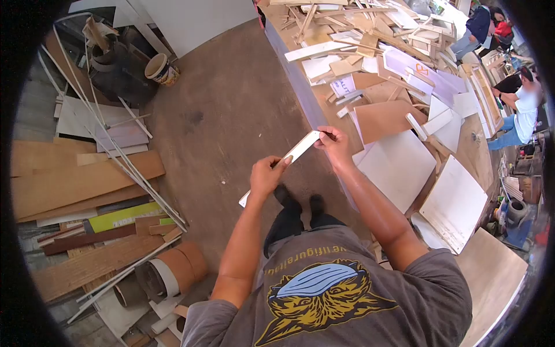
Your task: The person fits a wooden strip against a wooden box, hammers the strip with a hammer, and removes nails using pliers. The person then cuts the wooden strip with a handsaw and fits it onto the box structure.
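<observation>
A narrow white strip point(302, 147) is held slantwise in front of my body, above the brown floor. Around its middle to lower part my left hand point(267, 176) is closed, and the strip's lower end sticks out past the wrist. At the upper right end my right hand point(334, 143) pinches the strip between thumb and fingers. Both hands are left of the wooden table point(300, 92) edge and touch nothing else.
Wood scraps and white panels point(399, 168) cover the table at right. Boards point(87, 179), thin rods and rolled sheets point(167, 272) lie at left. A bucket point(162, 70) stands at upper left. Two people point(523, 110) point(475, 32) are at far right.
</observation>
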{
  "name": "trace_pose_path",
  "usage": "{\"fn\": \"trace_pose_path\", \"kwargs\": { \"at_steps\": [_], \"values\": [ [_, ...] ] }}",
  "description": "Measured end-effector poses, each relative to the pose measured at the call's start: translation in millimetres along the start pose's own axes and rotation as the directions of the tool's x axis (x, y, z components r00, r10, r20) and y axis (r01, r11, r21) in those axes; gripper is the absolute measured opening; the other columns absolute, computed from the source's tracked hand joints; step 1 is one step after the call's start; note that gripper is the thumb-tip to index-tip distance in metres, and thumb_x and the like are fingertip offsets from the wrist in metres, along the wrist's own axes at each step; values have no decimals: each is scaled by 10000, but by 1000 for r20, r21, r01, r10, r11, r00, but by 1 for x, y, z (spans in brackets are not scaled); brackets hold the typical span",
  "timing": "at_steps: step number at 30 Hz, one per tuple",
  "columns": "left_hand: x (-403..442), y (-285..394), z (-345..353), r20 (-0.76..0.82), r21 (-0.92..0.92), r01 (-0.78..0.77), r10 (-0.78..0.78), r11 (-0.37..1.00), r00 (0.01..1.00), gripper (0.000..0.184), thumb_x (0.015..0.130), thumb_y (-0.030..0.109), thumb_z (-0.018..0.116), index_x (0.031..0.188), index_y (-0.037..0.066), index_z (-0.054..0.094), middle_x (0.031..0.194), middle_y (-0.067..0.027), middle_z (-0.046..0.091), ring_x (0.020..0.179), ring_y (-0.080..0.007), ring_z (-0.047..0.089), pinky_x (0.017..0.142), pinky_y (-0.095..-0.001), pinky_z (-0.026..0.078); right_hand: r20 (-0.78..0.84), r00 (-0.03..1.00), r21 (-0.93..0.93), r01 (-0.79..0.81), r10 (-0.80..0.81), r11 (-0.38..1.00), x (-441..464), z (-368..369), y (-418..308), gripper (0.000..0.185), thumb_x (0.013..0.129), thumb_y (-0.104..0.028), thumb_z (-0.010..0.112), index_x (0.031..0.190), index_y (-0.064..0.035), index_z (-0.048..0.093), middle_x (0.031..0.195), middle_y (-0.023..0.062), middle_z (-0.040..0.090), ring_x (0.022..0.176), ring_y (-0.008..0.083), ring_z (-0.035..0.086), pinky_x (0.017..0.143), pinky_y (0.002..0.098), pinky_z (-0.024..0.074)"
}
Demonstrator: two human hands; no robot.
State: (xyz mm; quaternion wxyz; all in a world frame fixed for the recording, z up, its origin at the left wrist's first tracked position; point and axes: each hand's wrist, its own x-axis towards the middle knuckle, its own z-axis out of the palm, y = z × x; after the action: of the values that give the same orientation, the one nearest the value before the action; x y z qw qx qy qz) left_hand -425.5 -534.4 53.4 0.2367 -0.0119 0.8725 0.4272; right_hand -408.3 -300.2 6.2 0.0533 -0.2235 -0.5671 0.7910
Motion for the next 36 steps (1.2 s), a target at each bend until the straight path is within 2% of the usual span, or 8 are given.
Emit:
{"fn": "trace_pose_path", "kwargs": {
  "at_steps": [5, 8, 20, 26, 28, 31, 34, 36],
  "values": [
    [49, -19, -50, -25, -41, -100, 99, 994, 995, 554, 890, 528, 750, 1042, -5, 774, 789, -146, 730, 724, -228, 698, 686, -365, 529, -5, 999, -21, 45, -45, 999, 41, 61, -1, 207, 1009, -52, 612, 1180, 56, 661, 980, 114, 690, 816, 173, 687, 790, 313, 610],
    [69, -29, -68, -41, -85, -134, 131, 987, 990, 510, 907, 485, 762, 960, -23, 755, 711, -36, 664, 617, -114, 599, 575, -291, 481, -17, 998, -35, 55, -55, 998, 57, 87, -2, 208, 1005, -46, 613, 1174, 63, 667, 963, 115, 685, 801, 180, 689, 780, 311, 610],
    [152, -27, -110, -22, 40, 109, -108, 993, 994, 601, 897, 592, 713, 1008, 5, 773, 757, -127, 723, 700, -231, 703, 665, -371, 530, -135, 990, -33, 35, -39, 999, 156, 120, -20, 196, 984, -60, 657, 1132, 67, 678, 979, 105, 697, 785, 160, 683, 725, 293, 598],
    [212, -2, -82, -17, 55, -67, 68, 996, 998, 603, 843, 594, 766, 996, 11, 763, 781, -167, 726, 749, -279, 718, 699, -417, 538, -222, 975, -140, -50, 18, 989, 227, 86, -21, 191, 973, -104, 695, 1094, 43, 693, 929, 78, 704, 753, 144, 680, 693, 281, 580],
    [239, 11, -72, 49, 121, -34, 28, 992, 998, 587, 827, 579, 785, 985, 14, 761, 787, -167, 729, 761, -274, 725, 697, -417, 535, -254, 965, -130, -100, 64, 986, 251, 63, -12, 222, 963, -176, 722, 1097, 0, 709, 887, 86, 701, 761, 156, 678, 720, 327, 589],
    [280, 25, -53, 104, 146, -11, -4, 989, 995, 599, 824, 577, 789, 950, -7, 739, 735, -130, 696, 701, -240, 688, 658, -403, 517, -354, 928, -628, -146, -113, 765, 284, 31, -7, 287, 933, -217, 730, 1174, -64, 705, 1000, 143, 703, 887, 239, 695, 798, 409, 582],
    [322, 27, -27, 63, 143, 12, -21, 990, 998, 594, 830, 568, 787, 916, -17, 723, 704, -124, 677, 662, -238, 666, 640, -415, 507, -89, 993, -965, -65, -83, 254, 299, 22, -15, 392, 883, -228, 724, 1258, -123, 680, 1211, 186, 654, 1123, 333, 635, 949, 493, 523],
    [348, 25, -11, 23, 167, 3, -7, 986, 1000, 589, 831, 561, 788, 898, -21, 716, 701, -135, 674, 657, -251, 665, 640, -427, 505, 187, 971, -981, 193, -150, 27, 314, 24, -14, 426, 861, -214, 714, 1275, -125, 666, 1306, 178, 606, 1218, 364, 568, 1016, 513, 473]
  ]
}}
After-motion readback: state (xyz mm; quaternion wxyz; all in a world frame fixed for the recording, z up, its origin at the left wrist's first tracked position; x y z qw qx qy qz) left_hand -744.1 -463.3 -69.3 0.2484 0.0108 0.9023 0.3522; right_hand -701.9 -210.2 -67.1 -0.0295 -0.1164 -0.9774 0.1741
